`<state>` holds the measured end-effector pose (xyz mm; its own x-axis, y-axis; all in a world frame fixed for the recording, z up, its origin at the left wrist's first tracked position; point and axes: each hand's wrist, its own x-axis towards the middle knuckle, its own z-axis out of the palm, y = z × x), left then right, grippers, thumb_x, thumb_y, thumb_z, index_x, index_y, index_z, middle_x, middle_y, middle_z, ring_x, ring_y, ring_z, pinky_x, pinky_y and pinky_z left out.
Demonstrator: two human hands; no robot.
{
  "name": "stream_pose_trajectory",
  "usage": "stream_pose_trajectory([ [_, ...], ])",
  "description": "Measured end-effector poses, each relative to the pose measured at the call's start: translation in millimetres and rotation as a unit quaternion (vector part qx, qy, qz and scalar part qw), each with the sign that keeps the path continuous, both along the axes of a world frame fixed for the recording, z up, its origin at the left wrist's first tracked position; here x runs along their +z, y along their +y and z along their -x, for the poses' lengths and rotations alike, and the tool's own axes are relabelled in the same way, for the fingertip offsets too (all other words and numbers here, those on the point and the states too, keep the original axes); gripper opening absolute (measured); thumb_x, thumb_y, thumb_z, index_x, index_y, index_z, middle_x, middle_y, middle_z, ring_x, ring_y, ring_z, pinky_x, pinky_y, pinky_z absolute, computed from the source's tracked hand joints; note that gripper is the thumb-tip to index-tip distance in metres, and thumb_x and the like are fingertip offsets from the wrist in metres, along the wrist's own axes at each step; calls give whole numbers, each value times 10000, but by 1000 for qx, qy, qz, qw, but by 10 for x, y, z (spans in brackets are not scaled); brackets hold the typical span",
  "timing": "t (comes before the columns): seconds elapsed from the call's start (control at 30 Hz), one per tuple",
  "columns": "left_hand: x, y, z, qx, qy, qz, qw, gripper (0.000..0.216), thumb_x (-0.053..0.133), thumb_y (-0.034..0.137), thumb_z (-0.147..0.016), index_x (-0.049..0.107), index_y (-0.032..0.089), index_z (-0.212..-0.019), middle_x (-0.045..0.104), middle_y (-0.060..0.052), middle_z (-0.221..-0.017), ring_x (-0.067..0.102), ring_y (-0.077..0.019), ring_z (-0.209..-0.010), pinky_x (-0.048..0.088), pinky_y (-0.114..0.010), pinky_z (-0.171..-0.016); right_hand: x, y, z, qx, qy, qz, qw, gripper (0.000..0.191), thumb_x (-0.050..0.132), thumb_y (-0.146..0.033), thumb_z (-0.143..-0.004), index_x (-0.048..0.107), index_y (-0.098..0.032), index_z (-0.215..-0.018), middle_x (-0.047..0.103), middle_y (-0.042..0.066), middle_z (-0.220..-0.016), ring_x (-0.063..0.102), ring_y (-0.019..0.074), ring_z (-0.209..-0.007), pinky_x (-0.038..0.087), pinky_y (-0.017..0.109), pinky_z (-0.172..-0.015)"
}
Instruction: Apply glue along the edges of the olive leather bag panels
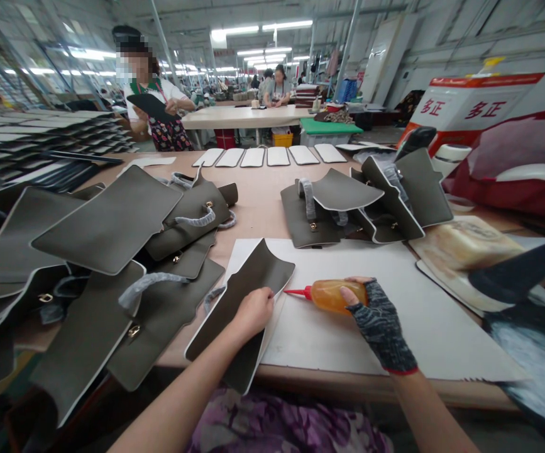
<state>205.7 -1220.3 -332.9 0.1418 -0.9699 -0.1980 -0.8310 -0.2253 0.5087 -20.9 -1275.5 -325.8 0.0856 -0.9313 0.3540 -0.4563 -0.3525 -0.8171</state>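
Note:
My left hand (pixel 253 311) rests closed on a dark olive leather bag flap (pixel 248 277) that lies over the near edge of a white board (pixel 395 321). My right hand (pixel 378 318), in a dark knitted fingerless glove, grips an orange squeeze bottle (pixel 335 294) with a red nozzle. The nozzle points left, at the flap's white edge. Whether the nozzle touches the edge I cannot tell.
Several olive bag pieces with handles lie heaped at the left (pixel 112 251) and behind the board (pixel 361 201). White panels (pixel 267 156) are lined up at the table's far side. A person (pixel 159 107) stands behind holding a dark piece. Stacked sheets (pixel 41 138) fill the far left.

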Motion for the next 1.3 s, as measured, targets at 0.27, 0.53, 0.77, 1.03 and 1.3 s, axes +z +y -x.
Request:
stream_pose_trajectory([
  [0.27, 8, 3, 9, 2, 4, -4, 1000, 225, 384, 168, -769, 607, 150, -794, 641, -72, -813, 577, -158, -764, 378, -228, -651, -34, 159, 54, 6, 4, -35, 999, 287, 518, -461, -756, 505, -206, -886, 546, 35, -863, 525, 177, -774, 439, 313, -719],
  [0.53, -34, 16, 6, 0, 2, 7, 1000, 235, 381, 195, -779, 608, 160, -823, 645, -72, -840, 579, -164, -781, 386, -234, -662, -42, 370, 59, 18, 4, -85, 996, 301, 517, -478, -746, 506, -208, -879, 554, 31, -856, 531, 176, -767, 448, 310, -714],
  [0.77, 14, 24, 24, -2, -9, -3, 1000, 253, 374, 207, -782, 612, 165, -857, 645, -68, -859, 581, -171, -796, 400, -240, -682, -76, 498, 43, 36, -8, -99, 994, 308, 510, -492, -736, 515, -205, -849, 565, 40, -833, 539, 188, -764, 456, 327, -720],
  [1.03, 13, 32, 22, -4, -13, 2, 1000, 260, 369, 195, -776, 613, 164, -862, 644, -64, -839, 579, -169, -772, 401, -237, -665, -81, 628, 34, 64, -11, -121, 990, 284, 514, -471, -740, 515, -211, -855, 573, 43, -844, 547, 195, -784, 458, 330, -725],
  [1.3, 38, 34, 34, -8, -13, 3, 1000, 258, 370, 187, -781, 615, 156, -856, 641, -68, -840, 577, -165, -775, 401, -233, -666, -61, 740, 16, 74, -20, -162, 984, 300, 514, -487, -727, 521, -210, -842, 576, 36, -825, 546, 191, -779, 450, 316, -726],
])
